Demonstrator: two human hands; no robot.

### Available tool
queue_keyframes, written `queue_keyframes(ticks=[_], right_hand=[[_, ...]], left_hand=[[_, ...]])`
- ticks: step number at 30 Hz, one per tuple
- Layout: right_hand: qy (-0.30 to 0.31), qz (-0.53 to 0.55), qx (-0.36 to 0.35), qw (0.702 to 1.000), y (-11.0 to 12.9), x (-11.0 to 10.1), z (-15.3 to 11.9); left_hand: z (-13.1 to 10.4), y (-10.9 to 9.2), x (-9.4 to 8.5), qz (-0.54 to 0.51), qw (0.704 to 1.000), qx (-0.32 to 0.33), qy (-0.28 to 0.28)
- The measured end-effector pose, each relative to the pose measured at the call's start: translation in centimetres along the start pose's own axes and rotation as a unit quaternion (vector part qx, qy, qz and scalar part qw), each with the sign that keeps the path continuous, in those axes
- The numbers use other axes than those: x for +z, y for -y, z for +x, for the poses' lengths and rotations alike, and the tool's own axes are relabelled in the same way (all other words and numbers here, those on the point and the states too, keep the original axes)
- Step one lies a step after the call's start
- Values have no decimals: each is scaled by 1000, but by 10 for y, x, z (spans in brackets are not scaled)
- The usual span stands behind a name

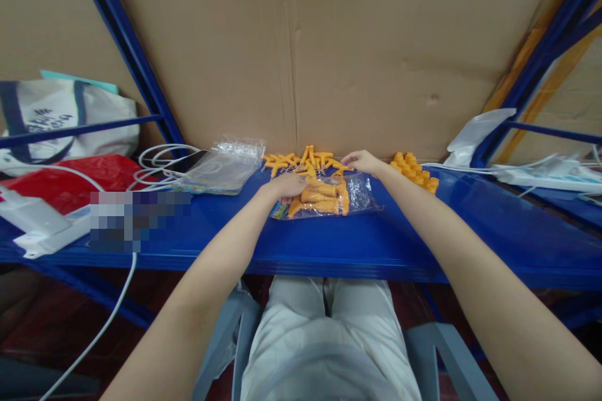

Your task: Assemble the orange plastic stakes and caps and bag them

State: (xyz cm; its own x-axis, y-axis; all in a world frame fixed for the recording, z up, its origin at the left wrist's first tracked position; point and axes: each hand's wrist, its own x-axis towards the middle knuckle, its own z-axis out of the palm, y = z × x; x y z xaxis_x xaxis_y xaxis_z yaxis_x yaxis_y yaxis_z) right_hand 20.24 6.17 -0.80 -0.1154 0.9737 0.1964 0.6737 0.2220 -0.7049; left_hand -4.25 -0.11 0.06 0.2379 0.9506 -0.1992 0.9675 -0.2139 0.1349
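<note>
A clear plastic bag [360, 194] lies on the blue shelf with several orange plastic pieces [322, 207] inside, some of them ribbed cylinders. My left hand [288, 186] is closed on the left end of this bag, where a bit of coloured print shows under the fingers. Behind the bag is a loose pile of orange Y-shaped plastic pieces [282, 161] with small dark chains among them. My right hand [364, 161] is over the right end of that pile, its fingers stretched out and slightly apart, close to an orange piece. Whether the fingertips touch it is hard to see.
Orange ribbed cylinders [411, 170] stand grouped to the right. Flat clear bags [226, 166] are stacked at left, near white cables [162, 156], a red bag [101, 178] and a white power strip [61, 235]. A cardboard wall [301, 56] closes off the back.
</note>
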Motion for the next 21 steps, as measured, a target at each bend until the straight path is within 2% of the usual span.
queue_keyframes(ticks=[5, 11, 17, 21], right_hand=[[54, -69, 42, 995, 0, 9, 10], [68, -140, 32, 987, -2, 6, 15], [85, -285, 11, 955, -5, -5, 8], [46, -381, 16, 923, -8, -9, 2]], left_hand=[[2, 2, 1, -5, 1000, 9, 10], [3, 2, 2, -24, 1000, 5, 10], [3, 2, 2, -32, 999, 7, 2], [4, 3, 3, -36, 999, 10, 0]])
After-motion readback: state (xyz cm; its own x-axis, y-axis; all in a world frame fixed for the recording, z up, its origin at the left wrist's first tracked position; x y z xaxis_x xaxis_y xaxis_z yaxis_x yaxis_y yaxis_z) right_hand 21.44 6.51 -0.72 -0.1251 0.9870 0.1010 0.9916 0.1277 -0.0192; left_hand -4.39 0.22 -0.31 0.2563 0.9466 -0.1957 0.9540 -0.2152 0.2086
